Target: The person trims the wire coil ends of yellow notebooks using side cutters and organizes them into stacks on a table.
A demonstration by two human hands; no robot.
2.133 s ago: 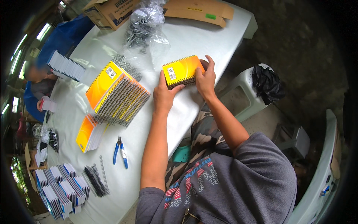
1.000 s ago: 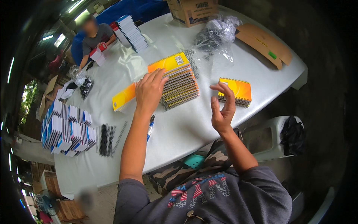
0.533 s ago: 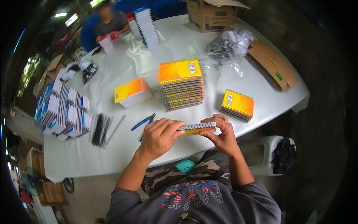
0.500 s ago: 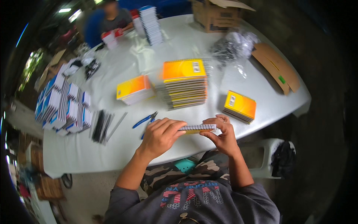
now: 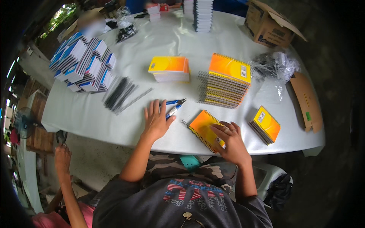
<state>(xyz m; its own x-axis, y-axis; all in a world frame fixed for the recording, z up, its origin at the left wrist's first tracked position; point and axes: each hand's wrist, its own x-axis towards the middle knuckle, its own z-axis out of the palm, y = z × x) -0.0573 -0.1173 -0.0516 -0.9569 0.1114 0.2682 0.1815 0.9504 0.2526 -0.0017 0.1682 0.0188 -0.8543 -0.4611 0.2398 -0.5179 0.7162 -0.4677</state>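
Observation:
A yellow-orange spiral notebook [image 5: 201, 123] lies slanted on the table in front of me, a loose coil end sticking out past its upper left corner. My right hand [image 5: 231, 142] holds it at the right side, fingers bent over the cover; the underside of the grip is hidden. To its left, my left hand [image 5: 156, 123] is palm down with fingers stretched and apart. Its fingertips and thumb reach the blue-handled pliers [image 5: 174, 110], without visibly closing around them. Several loose black binding coils [image 5: 121, 95] lie left of the pliers.
Behind are a tall notebook stack [image 5: 226, 85] and a lower pile [image 5: 169, 70]; a small stack [image 5: 265, 125] stands right. Blue-white books [image 5: 81, 64] are piled left. Plastic wrap [image 5: 275, 64], a cardboard box [image 5: 270, 26] and a cardboard piece [image 5: 306, 102] lie right. Another person's arm [image 5: 64, 167] is lower left.
The notebook went from being held up in both hands to lying on the table under my right hand. My left hand let go and moved to the pliers. The view shifted; another person's arm appears.

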